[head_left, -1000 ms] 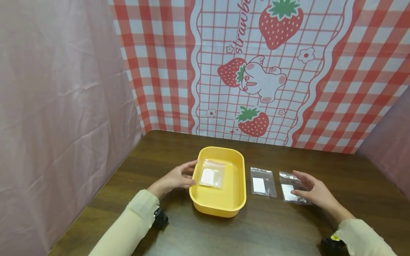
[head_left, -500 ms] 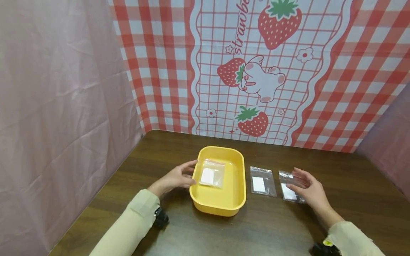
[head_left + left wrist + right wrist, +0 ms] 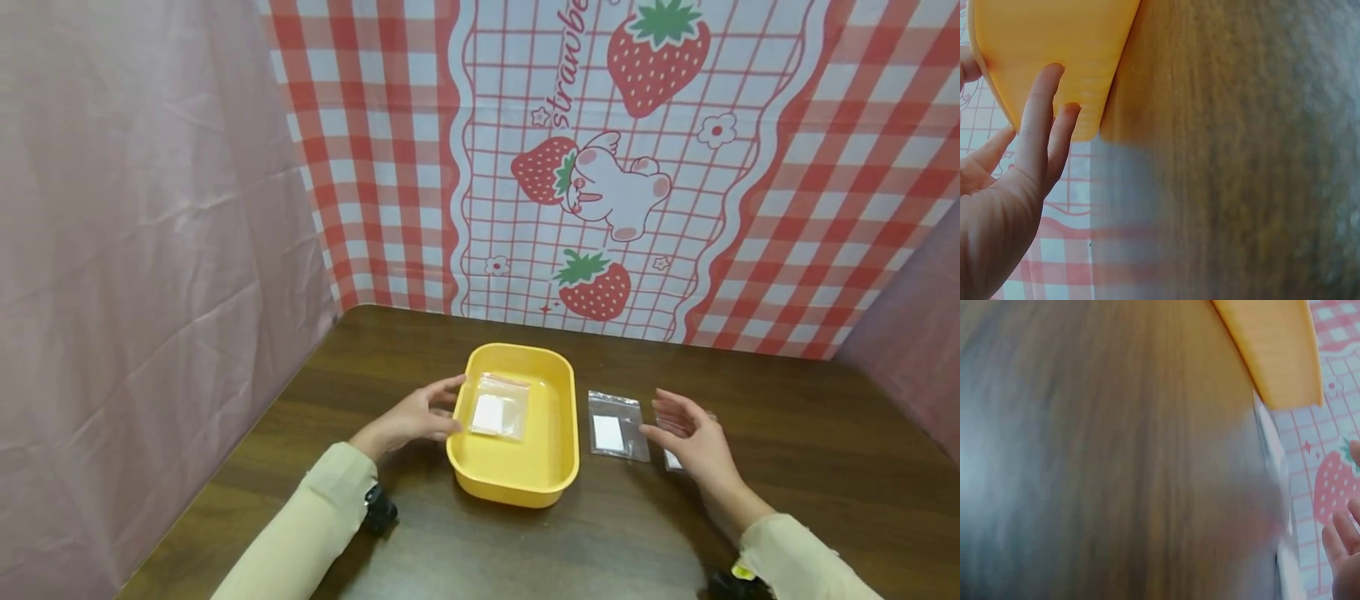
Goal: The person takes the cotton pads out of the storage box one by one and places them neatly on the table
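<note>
My left hand rests at the left side of a yellow plastic tub. In the left wrist view its relaxed fingers lie against the tub's outer wall. Inside the tub lies a clear zip bag with a white card in it. To the right of the tub, a second clear zip bag with a white card lies flat on the table. My right hand hovers with loosely bent fingers, holding nothing, thumb tip by that bag's right edge. It mostly hides a third such bag.
The dark wooden table carries all of this. A red-and-white checked cloth with strawberries hangs behind its far edge. A pink curtain hangs along the left, and another cloth at the right.
My right hand has moved left, from over the rightmost bag to the gap beside the middle bag. The left hand, the tub and the bags stay in place.
</note>
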A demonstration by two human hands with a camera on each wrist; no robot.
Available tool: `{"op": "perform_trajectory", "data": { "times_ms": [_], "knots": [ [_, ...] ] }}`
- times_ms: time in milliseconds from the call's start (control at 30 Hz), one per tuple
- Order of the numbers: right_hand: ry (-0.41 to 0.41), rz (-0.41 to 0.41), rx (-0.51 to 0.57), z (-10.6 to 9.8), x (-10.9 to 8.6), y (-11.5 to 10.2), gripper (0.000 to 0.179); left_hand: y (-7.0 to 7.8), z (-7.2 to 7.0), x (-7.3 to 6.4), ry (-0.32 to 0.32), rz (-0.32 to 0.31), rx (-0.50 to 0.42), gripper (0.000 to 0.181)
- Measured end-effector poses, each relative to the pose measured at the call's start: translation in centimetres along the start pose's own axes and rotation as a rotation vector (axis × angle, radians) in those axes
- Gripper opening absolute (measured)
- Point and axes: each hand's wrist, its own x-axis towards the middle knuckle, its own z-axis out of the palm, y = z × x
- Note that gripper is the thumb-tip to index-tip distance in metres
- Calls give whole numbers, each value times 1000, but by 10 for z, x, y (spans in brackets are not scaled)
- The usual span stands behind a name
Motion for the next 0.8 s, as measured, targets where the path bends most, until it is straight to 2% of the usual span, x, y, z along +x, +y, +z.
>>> {"op": "perform_trajectory", "data": {
  "times_ms": [400, 567, 800],
  "knots": [
    [-25, -54, 60, 27, 13, -22, 54, -1, 0, 2, -1, -5, -8, 76],
    [-39, -52, 125, 36, 21, -31, 54, -1, -1, 1, -6, 4, -14, 76],
    [-57, -33, 133, 48, 32, -41, 54, -2, -2, 0, -16, 4, -22, 76]
  ]
}}
